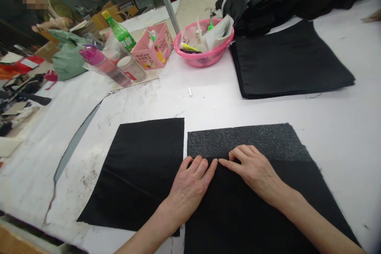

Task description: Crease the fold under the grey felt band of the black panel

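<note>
A black fabric panel [238, 206] lies flat in front of me, with a speckled dark grey strip [253, 139] along its far side. Both hands meet at the line between strip and panel. My left hand [190, 182] has its fingers curled over that edge, pinching the fabric. Beside it, my right hand [256, 170] pinches the same edge, its thumb pointing towards the left thumb. The fingertips are partly hidden by the hands. To the left lies a stack of black fabric pieces [139, 162], close to my left hand.
Another black fabric stack [291, 63] lies at the far right, before a dark cloth heap [253, 4]. A pink basin [205, 61], pink box [154, 49], green bottle [120, 31] and purple-capped bottle [104, 65] stand at the back. A white chalk-like piece [190, 91] lies mid-table. A person [56, 12] is back left.
</note>
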Motion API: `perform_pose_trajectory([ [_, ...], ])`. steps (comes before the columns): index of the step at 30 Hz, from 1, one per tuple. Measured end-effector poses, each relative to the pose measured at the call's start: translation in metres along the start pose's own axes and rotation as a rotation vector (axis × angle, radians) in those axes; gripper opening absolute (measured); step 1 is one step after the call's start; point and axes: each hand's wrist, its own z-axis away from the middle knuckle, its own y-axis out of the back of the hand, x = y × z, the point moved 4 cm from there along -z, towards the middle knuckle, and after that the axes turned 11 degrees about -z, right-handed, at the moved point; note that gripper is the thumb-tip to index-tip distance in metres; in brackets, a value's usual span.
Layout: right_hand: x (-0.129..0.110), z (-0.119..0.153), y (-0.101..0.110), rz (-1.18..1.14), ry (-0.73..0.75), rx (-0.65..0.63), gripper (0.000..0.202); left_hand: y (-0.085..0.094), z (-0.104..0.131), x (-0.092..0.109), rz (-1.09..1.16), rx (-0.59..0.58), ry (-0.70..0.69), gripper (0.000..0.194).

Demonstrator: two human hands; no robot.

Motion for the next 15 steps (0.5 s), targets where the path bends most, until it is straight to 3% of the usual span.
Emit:
perform_pose_trajectory([
  [9, 0.017, 0.016, 0.016, -0.042, -0.036, -0.003, 0.027, 0.002, -0.006, 0.003, 0.023, -0.005, -0.050, 0.045],
  [15, 0.017, 0.020, 0.016, -0.007, -0.027, 0.012, 0.029, 0.004, -0.008, 0.004, 0.029, -0.032, -0.066, 0.048],
])
